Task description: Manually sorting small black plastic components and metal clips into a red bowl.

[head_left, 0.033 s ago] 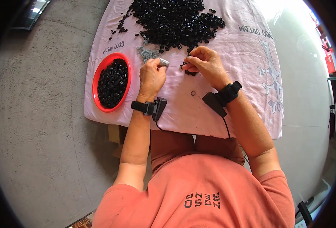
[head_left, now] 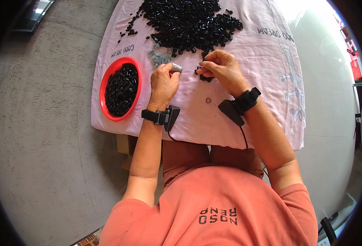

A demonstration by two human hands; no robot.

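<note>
Head view: small black part [head_left: 202, 72] between right hand [head_left: 224, 69] fingertips

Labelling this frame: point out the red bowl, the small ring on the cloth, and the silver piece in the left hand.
red bowl [head_left: 103, 84], head view, left rim.
small ring [head_left: 208, 100], head view, on its loop.
silver piece [head_left: 177, 67], head view, end showing past the left hand [head_left: 163, 86] fingers.

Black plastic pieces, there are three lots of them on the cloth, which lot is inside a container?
The lot in the red bowl, left of the left hand. The big heap and the few pieces under the right hand lie loose on the cloth.
</note>
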